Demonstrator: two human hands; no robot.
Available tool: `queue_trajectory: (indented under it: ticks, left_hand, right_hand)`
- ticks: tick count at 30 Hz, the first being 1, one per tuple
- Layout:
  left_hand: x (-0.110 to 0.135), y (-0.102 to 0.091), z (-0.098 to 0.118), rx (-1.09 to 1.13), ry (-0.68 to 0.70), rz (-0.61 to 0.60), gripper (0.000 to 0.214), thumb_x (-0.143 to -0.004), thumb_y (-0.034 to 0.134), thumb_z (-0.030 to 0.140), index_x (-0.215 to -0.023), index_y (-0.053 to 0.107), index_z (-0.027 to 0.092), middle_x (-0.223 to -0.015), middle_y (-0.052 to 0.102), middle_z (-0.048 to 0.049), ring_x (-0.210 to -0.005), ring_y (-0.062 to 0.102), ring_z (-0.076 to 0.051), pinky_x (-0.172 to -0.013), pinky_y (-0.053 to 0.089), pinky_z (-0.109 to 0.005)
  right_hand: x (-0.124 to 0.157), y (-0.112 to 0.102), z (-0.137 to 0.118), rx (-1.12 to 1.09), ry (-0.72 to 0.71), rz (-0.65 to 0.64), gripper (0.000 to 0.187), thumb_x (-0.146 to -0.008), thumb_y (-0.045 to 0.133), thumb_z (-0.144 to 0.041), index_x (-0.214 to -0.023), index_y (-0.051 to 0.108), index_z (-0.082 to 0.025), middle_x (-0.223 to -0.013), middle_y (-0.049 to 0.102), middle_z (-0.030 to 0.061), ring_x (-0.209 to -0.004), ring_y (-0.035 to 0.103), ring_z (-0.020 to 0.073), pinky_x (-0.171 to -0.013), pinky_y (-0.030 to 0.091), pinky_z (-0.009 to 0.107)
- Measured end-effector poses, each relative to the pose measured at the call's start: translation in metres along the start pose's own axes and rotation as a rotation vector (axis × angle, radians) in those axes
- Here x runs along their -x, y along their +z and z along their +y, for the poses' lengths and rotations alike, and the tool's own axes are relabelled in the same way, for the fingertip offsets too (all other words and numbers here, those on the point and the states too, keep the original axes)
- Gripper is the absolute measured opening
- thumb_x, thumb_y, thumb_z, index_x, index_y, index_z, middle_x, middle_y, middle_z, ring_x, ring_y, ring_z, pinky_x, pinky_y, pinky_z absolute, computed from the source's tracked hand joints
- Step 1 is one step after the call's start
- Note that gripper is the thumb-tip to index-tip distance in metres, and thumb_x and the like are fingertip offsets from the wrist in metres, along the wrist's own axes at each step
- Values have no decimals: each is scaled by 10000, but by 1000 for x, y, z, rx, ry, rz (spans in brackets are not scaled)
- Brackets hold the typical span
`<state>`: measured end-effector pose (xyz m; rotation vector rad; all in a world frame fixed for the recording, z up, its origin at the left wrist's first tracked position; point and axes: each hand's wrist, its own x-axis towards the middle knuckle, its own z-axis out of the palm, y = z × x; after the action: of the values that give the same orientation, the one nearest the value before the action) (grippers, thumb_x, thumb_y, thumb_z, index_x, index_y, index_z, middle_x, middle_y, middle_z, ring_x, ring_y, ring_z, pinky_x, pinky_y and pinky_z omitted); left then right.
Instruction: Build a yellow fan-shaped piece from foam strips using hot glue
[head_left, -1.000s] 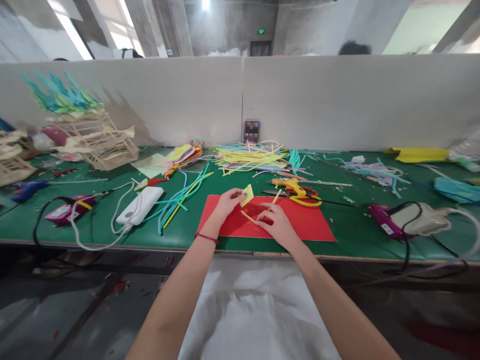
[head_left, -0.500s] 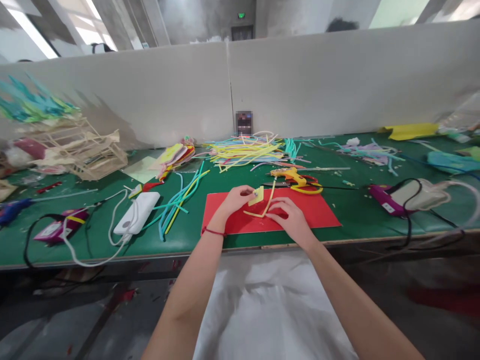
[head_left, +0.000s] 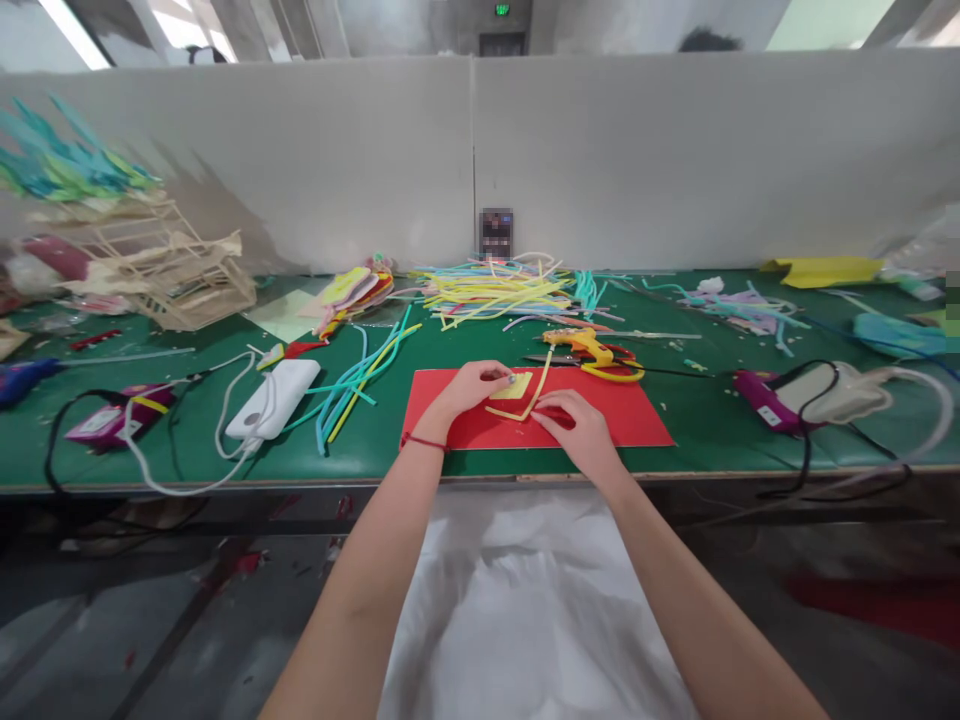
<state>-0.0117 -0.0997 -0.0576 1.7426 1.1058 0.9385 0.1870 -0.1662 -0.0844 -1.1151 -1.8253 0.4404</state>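
My left hand [head_left: 480,387] is closed on the left edge of a small yellow square piece [head_left: 517,386], held low over a red sheet [head_left: 637,420]. A thin pale-yellow strip [head_left: 511,414], bent at a corner, lies around the near and right sides of the square. My right hand [head_left: 574,420] pinches this strip near its bend, thumb and forefinger together. The strip's long arm runs up toward a yellow glue gun [head_left: 585,345]. Scissors with yellow and orange handles [head_left: 622,372] lie beside the glue gun, at the far edge of the red sheet.
Teal and yellow strips [head_left: 360,385] lie left of the sheet, near a white power bank [head_left: 279,398] with a cable. A heap of colored strips [head_left: 495,295] is at the back, below a phone [head_left: 496,235]. Purple devices [head_left: 772,400] with cords sit right and left.
The yellow square has tilted down from nearly upright to lie flatter, close to the bent strip. Both hands keep their grip. The camera view has shifted slightly.
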Motion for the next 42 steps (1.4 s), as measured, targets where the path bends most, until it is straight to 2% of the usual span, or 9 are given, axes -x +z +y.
queue_trajectory:
  ticks: [7, 11, 17, 25, 36, 42]
  left_hand:
    - [6, 2, 0, -28, 27, -1, 180, -723, 623, 324, -738, 690, 158, -790, 694, -53, -764, 597, -176, -723, 446, -280]
    - [6, 3, -3, -71, 24, -31, 215, -739, 611, 350, -772, 691, 153, -813, 701, -56, -775, 604, -176, -730, 452, -283]
    - [5, 4, -8, -119, 13, -75, 244, -754, 603, 371, -815, 691, 152, -849, 708, -52, -802, 616, -173, -752, 462, -291]
    - [5, 4, -7, -140, 31, -113, 216, -767, 597, 334, -832, 689, 149, -883, 712, -54, -817, 623, -170, -746, 467, -278]
    - [4, 7, -10, -181, 57, -98, 175, -795, 603, 283, -855, 708, 157, -899, 725, -50, -828, 643, -168, -747, 476, -265]
    - [6, 9, -5, -248, 123, -93, 136, -807, 595, 204, -850, 718, 167, -894, 721, -46, -820, 643, -152, -764, 473, -255]
  right_hand:
    - [30, 11, -17, 162, -121, 11, 255, -906, 479, -276, -1074, 670, -259, -1096, 633, 80, -1045, 589, 208, -944, 471, 381]
    - [37, 16, -16, 260, -171, 26, 279, -909, 469, -255, -1112, 661, -258, -1095, 644, 85, -1032, 596, 213, -923, 485, 392]
    - [36, 19, -12, 381, -234, 66, 300, -915, 443, -196, -1120, 663, -199, -1037, 670, 103, -966, 616, 208, -873, 501, 376]
    - [36, 21, -12, 446, -226, 54, 298, -906, 445, -191, -1098, 673, -210, -1149, 644, 100, -1035, 593, 227, -896, 494, 395]
    - [36, 20, -10, 414, -215, 29, 312, -907, 433, -188, -1107, 670, -215, -1124, 660, 98, -1058, 592, 225, -918, 499, 409]
    - [35, 20, -11, 423, -213, 33, 315, -906, 432, -186, -1111, 670, -211, -1141, 651, 99, -1053, 595, 229, -917, 501, 413]
